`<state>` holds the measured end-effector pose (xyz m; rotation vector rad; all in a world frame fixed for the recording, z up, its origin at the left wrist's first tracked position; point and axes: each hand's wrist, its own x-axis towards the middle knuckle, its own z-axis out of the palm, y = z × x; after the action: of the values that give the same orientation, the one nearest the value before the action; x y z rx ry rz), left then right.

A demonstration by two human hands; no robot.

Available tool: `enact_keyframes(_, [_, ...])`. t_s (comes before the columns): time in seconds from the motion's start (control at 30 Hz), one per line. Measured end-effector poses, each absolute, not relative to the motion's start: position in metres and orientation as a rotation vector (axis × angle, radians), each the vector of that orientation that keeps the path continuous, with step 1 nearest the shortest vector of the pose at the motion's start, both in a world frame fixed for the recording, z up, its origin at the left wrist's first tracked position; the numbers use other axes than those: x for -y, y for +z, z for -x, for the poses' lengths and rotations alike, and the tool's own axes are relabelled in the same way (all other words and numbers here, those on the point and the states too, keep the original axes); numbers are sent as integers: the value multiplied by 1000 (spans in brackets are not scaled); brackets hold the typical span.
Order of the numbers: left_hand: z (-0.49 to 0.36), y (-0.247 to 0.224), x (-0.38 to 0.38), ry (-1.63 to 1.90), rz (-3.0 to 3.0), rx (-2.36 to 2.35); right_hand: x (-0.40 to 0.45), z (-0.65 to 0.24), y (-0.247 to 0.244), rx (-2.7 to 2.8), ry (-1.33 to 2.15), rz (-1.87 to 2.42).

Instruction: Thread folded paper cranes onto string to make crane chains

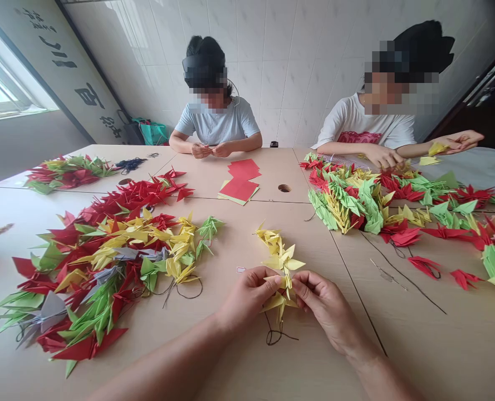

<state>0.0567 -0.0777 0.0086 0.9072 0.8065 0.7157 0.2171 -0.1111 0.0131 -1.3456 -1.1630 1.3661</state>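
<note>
- A craft workroom, not a kitchen or shop
- Light wooden tables [280,172] pushed together, their seams meeting, with a cable hole [284,188]
- Heaps of strung paper cranes [105,262]
- White tiled wall [272,67]
- Window [0,78] beside a calligraphy banner [59,72]
- Seated co-worker [214,122] folding

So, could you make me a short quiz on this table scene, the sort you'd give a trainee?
1. What do the left hand and right hand hold between them?
2. True or false: the round hole in the tabletop lies to the right of the red paper sheets in this view.
3. The person in the white T-shirt has a hand nearest to: A) the window, B) a heap of paper cranes, C) the round hole?

Key: 1. A string of yellow paper cranes. 2. True. 3. B.
</note>
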Motion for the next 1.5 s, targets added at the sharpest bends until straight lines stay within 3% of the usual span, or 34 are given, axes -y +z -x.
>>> enact_keyframes(0.67, [-60,13,82,847,-1147,-937,114,-215,18,1319,1277,1421])
enact_keyframes(1.2, [-53,15,81,679,-910,-531,107,-223,9,681,1476,1251])
enact_keyframes(1.5, [-61,9,79,820,-882,-709,110,-219,12,965,1463,1226])
